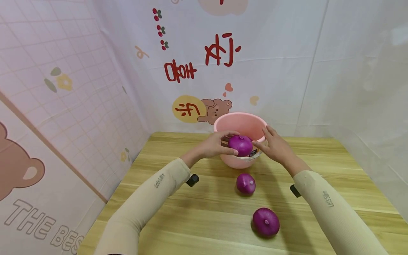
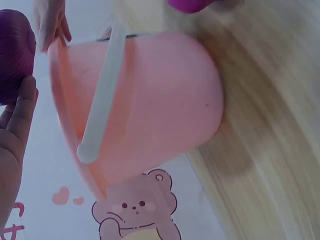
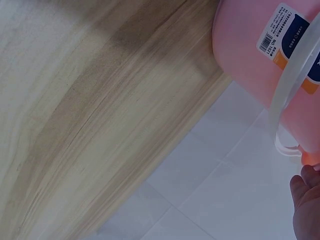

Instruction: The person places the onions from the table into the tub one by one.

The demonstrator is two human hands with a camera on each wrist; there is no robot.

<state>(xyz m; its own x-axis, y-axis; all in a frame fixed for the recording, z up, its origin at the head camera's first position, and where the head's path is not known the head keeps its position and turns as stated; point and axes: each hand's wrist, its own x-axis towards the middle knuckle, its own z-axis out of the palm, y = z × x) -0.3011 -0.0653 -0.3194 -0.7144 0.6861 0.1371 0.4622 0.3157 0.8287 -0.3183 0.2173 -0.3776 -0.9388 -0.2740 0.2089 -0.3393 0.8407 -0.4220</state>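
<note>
My left hand (image 1: 214,143) holds a purple onion (image 1: 241,146), thumb and fingers around its left side, over the near part of a pink bucket's (image 1: 234,163) mouth. In the left wrist view that onion (image 2: 15,55) shows at the left edge beside the fingers. My right hand (image 1: 280,148) grips the bucket's right rim, thumb towards the onion; the right wrist view shows only some fingers (image 3: 298,189) at the rim. The bucket stands upright. Most of its inside is hidden behind the hands and the held onion.
Two more purple onions lie on the wooden table (image 1: 191,216), one (image 1: 245,183) just before the bucket and another (image 1: 266,222) nearer me. A white handle (image 2: 102,95) hangs on the bucket, and a printed label (image 3: 285,37) is on its side. A patterned cloth wall (image 1: 287,88) stands behind.
</note>
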